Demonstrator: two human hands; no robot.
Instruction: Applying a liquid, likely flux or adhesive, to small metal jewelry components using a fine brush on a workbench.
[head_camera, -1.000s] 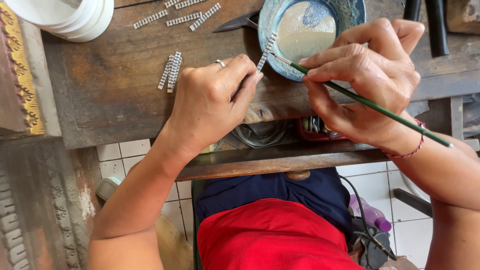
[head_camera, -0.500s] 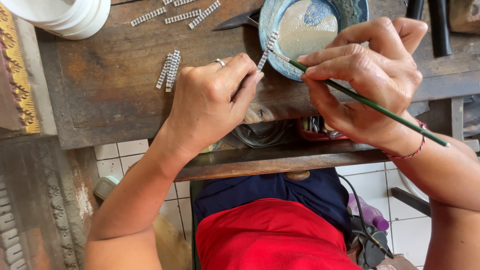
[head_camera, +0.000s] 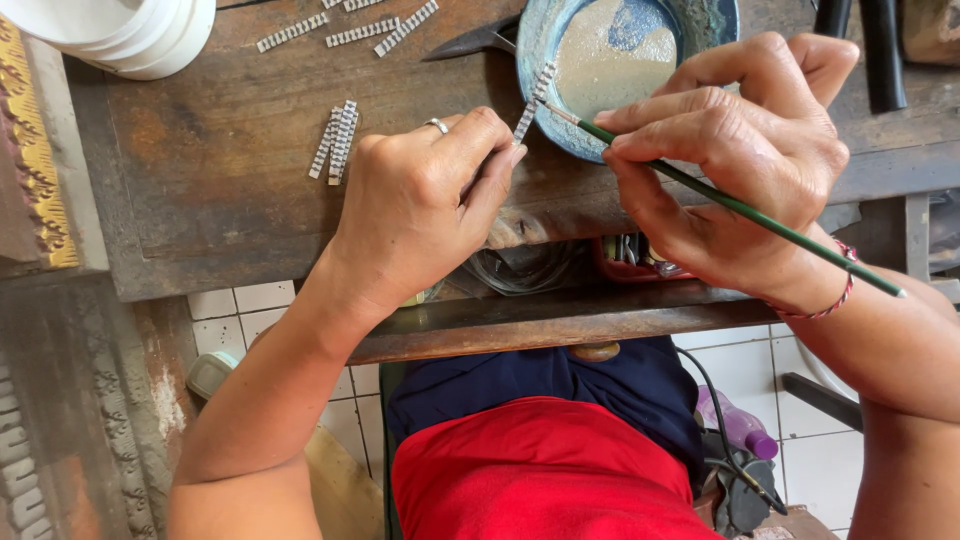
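Nothing has really moved: the left hand (head_camera: 420, 200) still pinches the little silver strip (head_camera: 533, 100) over the blue bowl (head_camera: 560, 130), the right hand (head_camera: 740, 160) still grips the green brush (head_camera: 740, 208), dabbing goes on

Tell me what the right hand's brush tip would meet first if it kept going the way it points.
Probably the small silver strip pinched by the left hand; the green brush in the right hand already nearly touches it.

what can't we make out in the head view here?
- Lower end of the silver strip: hidden inside the left hand.
- Brush tip: too fine to tell whether it touches the strip.
- Blue bowl: far rim cut by the top edge.
- White container: cut by the top edge.
- Under-bench shelf items: in shadow, covered by the right hand.
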